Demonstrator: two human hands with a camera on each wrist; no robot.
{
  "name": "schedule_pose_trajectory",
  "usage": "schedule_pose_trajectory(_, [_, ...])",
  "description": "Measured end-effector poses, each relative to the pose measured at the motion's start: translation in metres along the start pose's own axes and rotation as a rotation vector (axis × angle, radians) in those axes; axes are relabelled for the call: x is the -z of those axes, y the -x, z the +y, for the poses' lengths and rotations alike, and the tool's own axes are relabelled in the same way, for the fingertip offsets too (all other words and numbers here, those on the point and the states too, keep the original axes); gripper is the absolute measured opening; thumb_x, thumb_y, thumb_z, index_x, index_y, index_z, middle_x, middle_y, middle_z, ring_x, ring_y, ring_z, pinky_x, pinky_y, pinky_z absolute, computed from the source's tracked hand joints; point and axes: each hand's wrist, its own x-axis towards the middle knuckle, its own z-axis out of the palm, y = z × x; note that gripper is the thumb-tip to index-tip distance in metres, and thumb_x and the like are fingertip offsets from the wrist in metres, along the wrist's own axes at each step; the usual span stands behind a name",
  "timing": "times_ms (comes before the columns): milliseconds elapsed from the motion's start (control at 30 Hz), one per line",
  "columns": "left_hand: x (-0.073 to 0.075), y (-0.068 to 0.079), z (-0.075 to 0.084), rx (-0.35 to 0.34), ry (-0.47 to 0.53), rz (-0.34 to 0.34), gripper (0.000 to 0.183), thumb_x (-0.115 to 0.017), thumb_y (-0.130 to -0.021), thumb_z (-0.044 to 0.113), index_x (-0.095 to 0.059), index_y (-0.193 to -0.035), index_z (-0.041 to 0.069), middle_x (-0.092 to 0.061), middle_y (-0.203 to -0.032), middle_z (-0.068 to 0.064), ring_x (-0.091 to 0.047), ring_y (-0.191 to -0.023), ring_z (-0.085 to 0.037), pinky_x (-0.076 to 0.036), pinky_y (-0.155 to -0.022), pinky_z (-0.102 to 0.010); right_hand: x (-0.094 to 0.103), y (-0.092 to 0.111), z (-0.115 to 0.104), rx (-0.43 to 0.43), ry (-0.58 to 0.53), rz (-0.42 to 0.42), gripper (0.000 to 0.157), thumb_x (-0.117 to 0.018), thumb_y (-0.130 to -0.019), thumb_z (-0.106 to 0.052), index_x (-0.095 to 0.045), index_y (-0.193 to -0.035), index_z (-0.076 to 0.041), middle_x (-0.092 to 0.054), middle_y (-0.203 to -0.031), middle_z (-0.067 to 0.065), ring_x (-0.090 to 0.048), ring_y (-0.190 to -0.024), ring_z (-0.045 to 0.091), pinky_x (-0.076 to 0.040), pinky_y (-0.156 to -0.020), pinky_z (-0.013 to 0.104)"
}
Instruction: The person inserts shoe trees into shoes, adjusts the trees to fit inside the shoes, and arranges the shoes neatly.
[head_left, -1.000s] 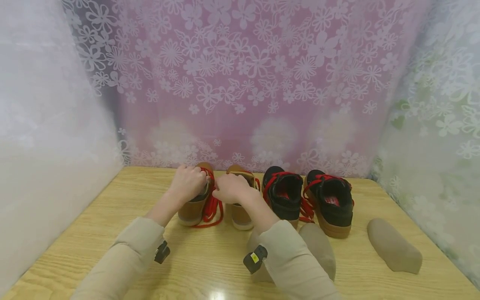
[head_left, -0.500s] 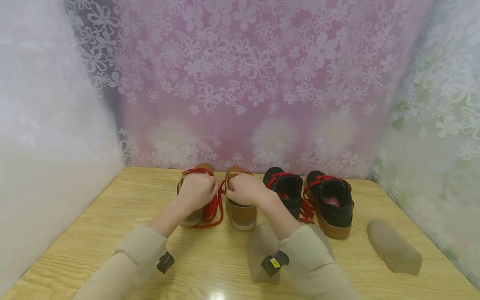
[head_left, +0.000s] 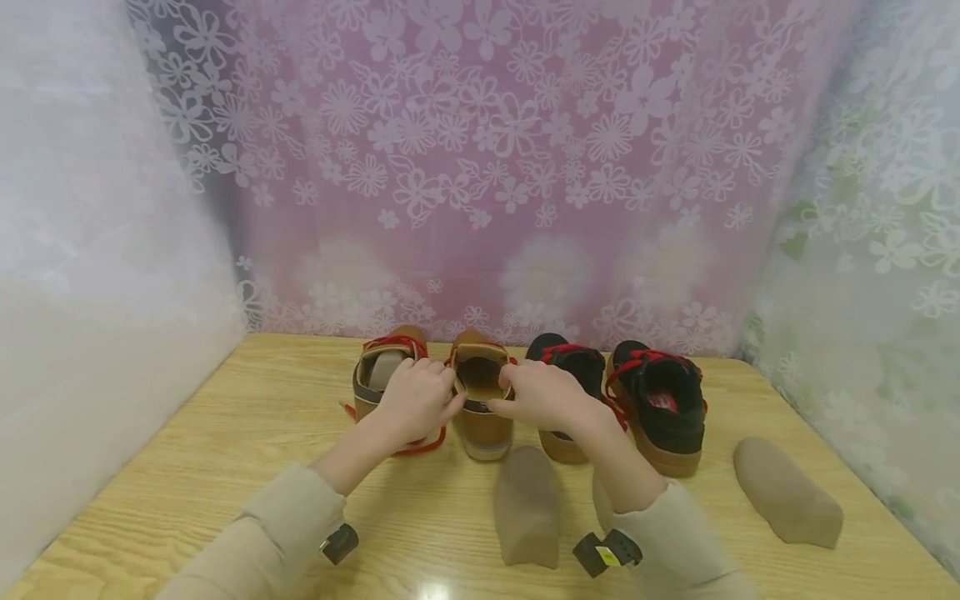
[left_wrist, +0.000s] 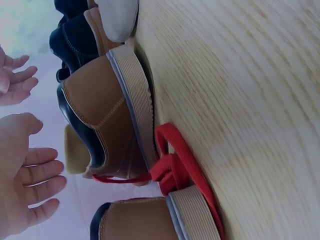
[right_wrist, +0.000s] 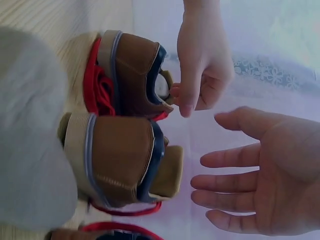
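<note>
Pink flower-patterned curtain hangs at the back, and from where I stand a pale wood-grained bench stretches out before it. Four shoes stand along its far side, toes toward the cloth. Both hands are over the second brown shoe, whose tan tongue is raised above its dark collar. The left hand is at that shoe's left side, relaxed and holding nothing; the right hand is at its right, fingers spread, likewise holding nothing. Neither touches the shoe in the wrist views. Just left stands the first brown shoe, a taupe insert inside, with a red lace looped on the wood between the pair. To the right are two black shoes laced in red. One loose insert lies nearer the person, another is mostly hidden by the right forearm, and a third lies apart at far right.
</note>
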Motion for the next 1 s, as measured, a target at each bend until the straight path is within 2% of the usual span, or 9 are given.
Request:
schedule_pose_trajectory(100, [0.001,0.0,0.003,0.01,0.003,-0.037,0.035,-0.063,-0.084,0.044,-0.054,-0.069,0.013,-0.054,-0.069,0.0,-0.054,-0.068,-0.021,-0.036,-0.06,-0.033,-0.002,0.009,0.004,0.0,0.034,-0.001,0.04,-0.064,-0.084,-0.042,-0.062,-0.107,-0.01,-0.057,-0.093,0.0,-0.057,-0.08,0.016,-0.047,-0.067,0.035])
schedule_pose_trajectory(200, [0.002,0.0,0.004,0.008,0.009,-0.032,0.038,-0.064,-0.082,0.048,-0.054,-0.07,0.014,-0.052,-0.069,0.001,-0.053,-0.068,-0.02,-0.036,-0.062,-0.033,-0.005,0.018,0.008,0.017,0.014,0.022,0.043,-0.066,-0.083,-0.042,-0.061,-0.109,-0.009,-0.058,-0.1,0.002,-0.058,-0.086,0.018,-0.047,-0.071,0.037])
schedule_pose_trajectory(333, [-0.001,0.0,0.006,-0.001,0.02,-0.037,0.037,-0.065,-0.081,0.049,-0.055,-0.073,0.014,-0.052,-0.069,0.003,-0.054,-0.069,-0.018,-0.035,-0.063,-0.033,-0.014,0.032,0.012,0.05,-0.058,0.034,0.044,-0.068,-0.083,-0.039,-0.059,-0.111,-0.006,-0.056,-0.103,0.005,-0.059,-0.085,0.02,-0.048,-0.072,0.036])
schedule_pose_trajectory(533, [-0.009,0.0,0.007,0.0,-0.011,-0.067,0.04,-0.065,-0.079,0.052,-0.058,-0.078,0.013,-0.055,-0.07,0.003,-0.055,-0.07,-0.017,-0.035,-0.062,-0.032,-0.029,0.049,0.012,0.09,-0.083,0.013,0.046,-0.071,-0.08,-0.037,-0.058,-0.111,-0.005,-0.054,-0.102,0.006,-0.059,-0.086,0.024,-0.048,-0.073,0.039])
schedule_pose_trajectory(667, [-0.011,0.0,0.007,0.009,-0.022,-0.089,0.041,-0.066,-0.078,0.053,-0.058,-0.077,0.013,-0.055,-0.073,0.001,-0.055,-0.072,-0.019,-0.035,-0.062,-0.032,-0.034,0.059,0.011,0.071,-0.149,-0.042,0.045,-0.071,-0.079,-0.038,-0.059,-0.108,-0.006,-0.053,-0.101,0.006,-0.058,-0.082,0.023,-0.048,-0.071,0.041])
schedule_pose_trajectory(833, [-0.012,0.0,0.008,0.013,-0.01,-0.132,0.041,-0.066,-0.078,0.053,-0.06,-0.08,0.012,-0.055,-0.079,-0.001,-0.055,-0.076,-0.021,-0.036,-0.063,-0.034,-0.04,0.07,0.009,0.047,-0.242,-0.132,0.052,-0.07,-0.078,-0.045,-0.059,-0.109,-0.006,-0.052,-0.1,0.005,-0.056,-0.079,0.02,-0.047,-0.069,0.042])
schedule_pose_trajectory(933, [-0.012,0.001,0.008,0.023,0.004,-0.165,0.043,-0.065,-0.078,0.053,-0.061,-0.085,0.012,-0.057,-0.083,-0.002,-0.056,-0.079,-0.022,-0.037,-0.065,-0.035,-0.048,0.076,0.009,0.063,-0.201,-0.144,0.058,-0.07,-0.077,-0.049,-0.058,-0.11,-0.004,-0.05,-0.097,0.004,-0.053,-0.077,0.018,-0.047,-0.067,0.038])
schedule_pose_trajectory(1000, [-0.012,0.002,0.009,0.033,0.01,-0.185,0.044,-0.065,-0.078,0.054,-0.062,-0.088,0.011,-0.057,-0.085,-0.003,-0.056,-0.082,-0.023,-0.038,-0.067,-0.036,-0.054,0.08,0.007,0.079,-0.126,-0.112,0.062,-0.071,-0.074,-0.051,-0.058,-0.11,-0.002,-0.049,-0.094,0.005,-0.052,-0.075,0.019,-0.046,-0.062,0.037])
